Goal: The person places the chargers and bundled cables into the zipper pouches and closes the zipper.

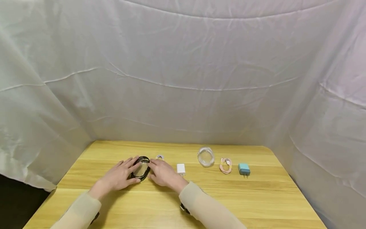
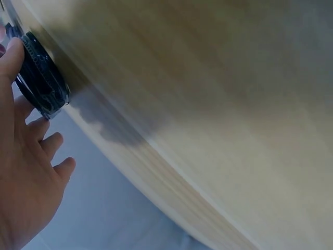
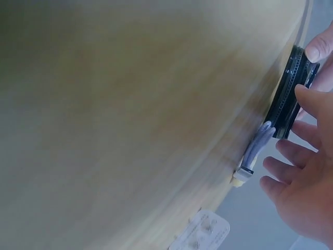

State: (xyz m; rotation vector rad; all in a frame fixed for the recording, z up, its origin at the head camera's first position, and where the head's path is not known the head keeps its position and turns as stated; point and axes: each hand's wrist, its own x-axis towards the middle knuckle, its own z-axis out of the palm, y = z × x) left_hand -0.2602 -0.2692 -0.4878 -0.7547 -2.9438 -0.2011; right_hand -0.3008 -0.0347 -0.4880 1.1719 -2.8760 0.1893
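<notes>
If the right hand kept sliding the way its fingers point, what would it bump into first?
The right hand points left and slightly away, with its fingertips already on the black coiled cable. So it would probably push that coil first, then meet the left hand on the coil's other side.

On the table [image 1: 257, 203]: 4 coiled cables — black [image 1: 140, 170], purple [image 1: 159, 157], clear [image 1: 205, 156], pink [image 1: 225, 165] — 2 chargers, white [image 1: 180, 168] & blue [image 1: 244, 169].

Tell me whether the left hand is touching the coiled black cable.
Touching. The left wrist view shows the left hand with its thumb pressed on the rim of the coiled black cable; the head view agrees.
</notes>
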